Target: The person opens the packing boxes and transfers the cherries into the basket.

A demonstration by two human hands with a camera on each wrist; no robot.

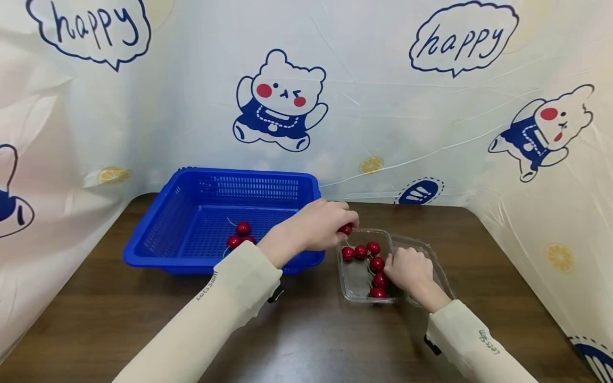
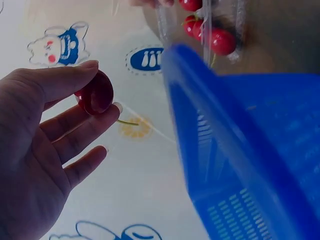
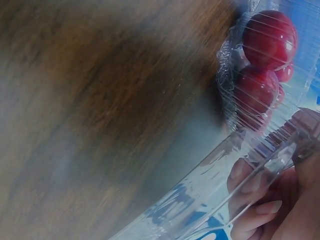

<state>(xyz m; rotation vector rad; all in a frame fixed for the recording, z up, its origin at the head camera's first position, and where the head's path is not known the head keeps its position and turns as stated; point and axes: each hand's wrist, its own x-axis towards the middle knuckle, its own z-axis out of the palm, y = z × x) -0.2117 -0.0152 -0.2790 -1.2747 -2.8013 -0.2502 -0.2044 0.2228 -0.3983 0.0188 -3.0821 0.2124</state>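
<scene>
My left hand [image 1: 318,226] pinches a dark red cherry [image 2: 96,94] between thumb and fingers, its green stem hanging free. This hand is above the gap between the blue basket and the clear plastic box [image 1: 354,279], close to the box's far left corner. Several red cherries [image 1: 377,264] lie in the box, in a row along its far side and down its right side. At the box's right side, my right hand [image 1: 409,270] grips the wall by the lid hinge, fingers curled around the clear plastic in the right wrist view.
A blue perforated basket [image 1: 268,174] stands at the back left, with a few cherries [image 1: 243,229] inside, partly hidden by the left forearm. The clear lid [image 1: 438,260] lies folded out to the right of the box. A printed curtain [image 1: 373,106] hangs behind the wooden table [image 1: 306,340].
</scene>
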